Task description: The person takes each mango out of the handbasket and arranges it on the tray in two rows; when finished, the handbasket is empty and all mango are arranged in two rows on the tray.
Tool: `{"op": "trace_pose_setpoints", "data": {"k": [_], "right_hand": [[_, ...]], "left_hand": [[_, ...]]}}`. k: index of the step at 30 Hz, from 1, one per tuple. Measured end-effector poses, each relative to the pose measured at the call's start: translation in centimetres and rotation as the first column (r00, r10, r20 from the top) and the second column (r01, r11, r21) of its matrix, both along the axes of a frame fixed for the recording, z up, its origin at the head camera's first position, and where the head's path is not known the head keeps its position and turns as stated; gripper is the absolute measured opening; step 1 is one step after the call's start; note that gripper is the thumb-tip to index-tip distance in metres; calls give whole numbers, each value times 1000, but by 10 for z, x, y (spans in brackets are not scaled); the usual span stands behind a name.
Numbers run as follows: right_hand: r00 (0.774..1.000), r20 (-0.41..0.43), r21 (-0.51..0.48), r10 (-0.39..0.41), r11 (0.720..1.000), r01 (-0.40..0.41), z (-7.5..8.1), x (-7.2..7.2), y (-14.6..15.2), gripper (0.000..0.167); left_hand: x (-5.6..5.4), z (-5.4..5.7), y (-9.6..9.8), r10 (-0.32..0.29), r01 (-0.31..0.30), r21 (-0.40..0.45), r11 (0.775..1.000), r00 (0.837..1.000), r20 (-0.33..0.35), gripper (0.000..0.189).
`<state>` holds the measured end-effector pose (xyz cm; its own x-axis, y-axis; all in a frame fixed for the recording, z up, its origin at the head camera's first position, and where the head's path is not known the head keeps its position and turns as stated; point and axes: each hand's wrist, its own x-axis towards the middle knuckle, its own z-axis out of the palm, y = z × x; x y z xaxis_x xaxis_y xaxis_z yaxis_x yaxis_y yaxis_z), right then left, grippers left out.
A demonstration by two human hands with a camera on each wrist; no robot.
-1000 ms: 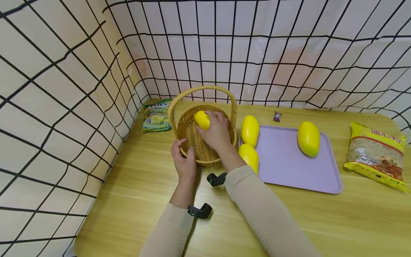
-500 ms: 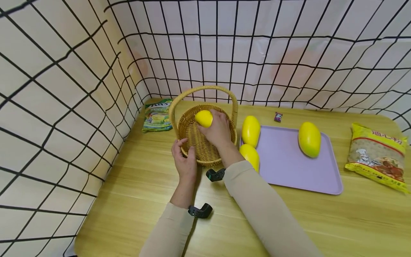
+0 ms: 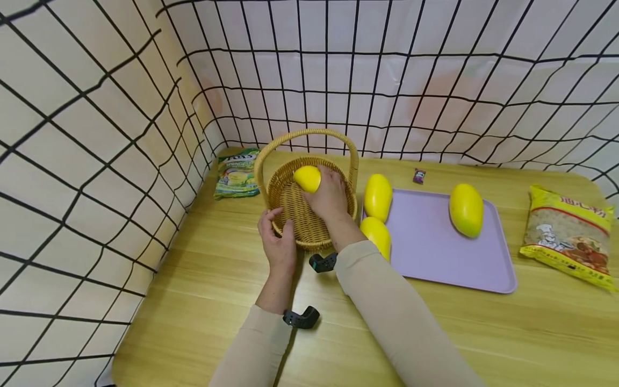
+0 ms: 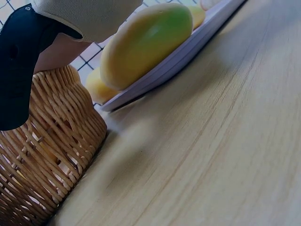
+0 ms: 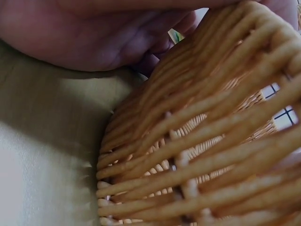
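Right hand: fingers curled round yellow mango, held inside wicker basket, far-left of table. Left hand: grips basket's near rim, thumb approx. inside. Purple tray, right of basket, carries 3 mangoes; wrist views too close to confirm grip.

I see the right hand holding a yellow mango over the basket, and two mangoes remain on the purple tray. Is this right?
Not quite: the head view shows three mangoes on the purple tray, not two. The right hand does hold a yellow mango over the basket.
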<state>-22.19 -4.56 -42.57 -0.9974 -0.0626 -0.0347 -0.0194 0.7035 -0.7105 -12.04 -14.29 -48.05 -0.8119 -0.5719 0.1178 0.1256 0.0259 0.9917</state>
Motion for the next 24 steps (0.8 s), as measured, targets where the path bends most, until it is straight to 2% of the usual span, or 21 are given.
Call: {"op": "trace_pose_setpoints", "data": {"k": [8,24], "right_hand": [[1000,15,2,-3,1000,3,0,-1,-1,73],[1000,10,-22,-4,1000,5,3,2,1,74]], "left_hand": [[1,0,0,3,-3,-12,1000,1000,25,33],[0,0,1,3,-3,-14,1000,1000,-2,32]]}}
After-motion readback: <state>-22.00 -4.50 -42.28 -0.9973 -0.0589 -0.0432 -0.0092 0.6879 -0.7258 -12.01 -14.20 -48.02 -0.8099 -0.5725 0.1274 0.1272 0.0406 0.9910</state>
